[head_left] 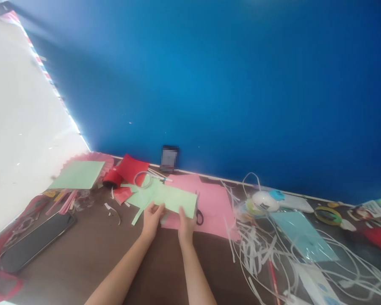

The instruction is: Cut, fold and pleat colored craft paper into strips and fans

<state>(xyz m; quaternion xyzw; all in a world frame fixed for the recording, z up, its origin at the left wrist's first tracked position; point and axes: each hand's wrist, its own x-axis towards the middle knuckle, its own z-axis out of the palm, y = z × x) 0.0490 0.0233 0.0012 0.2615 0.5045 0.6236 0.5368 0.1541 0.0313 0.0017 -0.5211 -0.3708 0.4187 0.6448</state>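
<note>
Both of my hands grip a light green sheet of paper (pixel 174 198) held just above a brown table (pixel 92 250). My left hand (pixel 151 218) pinches the sheet's near left edge, thumb on top. My right hand (pixel 186 225) is closed on its near right edge. Under the sheet lies pink paper (pixel 214 207), and black scissor handles (pixel 199 217) poke out just right of my right hand. More green paper pieces (pixel 139 197) lie left of the sheet.
A dark phone (pixel 34 241) lies at the left. Another green sheet (pixel 78 174), red paper (pixel 131 168) and a red roll (pixel 111 178) sit at the back left. White paper strips (pixel 260 250), a light blue sheet (pixel 301 235) and tape rolls (pixel 328 215) crowd the right. A blue wall (pixel 225 84) stands behind.
</note>
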